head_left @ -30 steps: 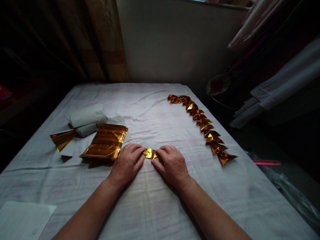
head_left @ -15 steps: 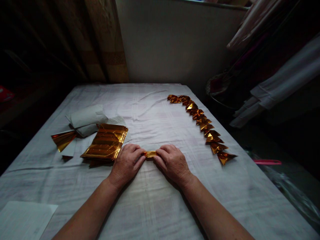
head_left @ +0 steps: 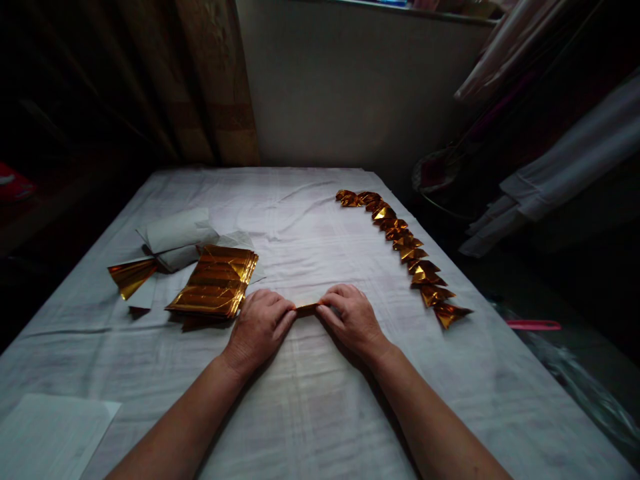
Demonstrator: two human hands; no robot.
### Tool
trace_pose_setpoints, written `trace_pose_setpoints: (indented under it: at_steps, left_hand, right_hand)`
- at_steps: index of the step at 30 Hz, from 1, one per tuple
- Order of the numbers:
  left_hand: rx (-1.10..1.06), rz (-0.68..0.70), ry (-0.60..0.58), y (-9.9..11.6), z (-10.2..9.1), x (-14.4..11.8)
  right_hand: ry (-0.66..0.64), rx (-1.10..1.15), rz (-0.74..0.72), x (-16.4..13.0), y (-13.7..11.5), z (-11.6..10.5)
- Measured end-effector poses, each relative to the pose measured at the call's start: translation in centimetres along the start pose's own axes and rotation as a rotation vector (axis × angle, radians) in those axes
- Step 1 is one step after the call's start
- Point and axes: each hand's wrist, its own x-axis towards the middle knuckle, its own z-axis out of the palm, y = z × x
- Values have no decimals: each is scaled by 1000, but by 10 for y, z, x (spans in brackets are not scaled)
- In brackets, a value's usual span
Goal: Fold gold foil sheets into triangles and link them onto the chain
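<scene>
- Gold foil paper, folded down to a narrow strip (head_left: pixel 307 308), lies flat on the white cloth (head_left: pixel 310 400) in the near middle of the table, between the two hands.
- Left hand (head_left: pixel 260 327) presses its fingertips down on the strip's left end; right hand (head_left: pixel 353 319) does the same on the right end. Both hands are curled narrow and pinning the foil rather than lifting it.
- By its look the foil is very light, thin and slick; it should crease sharply, hold a fold, and tear or crumple if pulled hard. The ends, where the fingers already sit, seem the best hold, with the crease left free in the middle.
- One stack of gold sheets (head_left: pixel 215 289) sits just left of the left hand; I cannot count the sheets in it.
- One loose fanned gold piece (head_left: pixel 131 275) lies farther left, beside a white paper wrapper (head_left: pixel 175 237).
- A row of folded gold pieces (head_left: pixel 405 250) runs along the right side from far to near; roughly a dozen, overlapping too much for an exact count.
- One white sheet (head_left: pixel 50 433) lies at the near left corner.
</scene>
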Motion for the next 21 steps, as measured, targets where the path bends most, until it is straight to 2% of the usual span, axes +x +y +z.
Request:
trace_pose_setpoints:
  at_steps: [10,21]
  left_hand:
    - [-7,-41,8,5,0,1]
    - [88,-95,57,13,3,3]
  right_hand:
    - [12,-8,82,1,-1,-3]
    - [67,-106,182,2,-7,7]
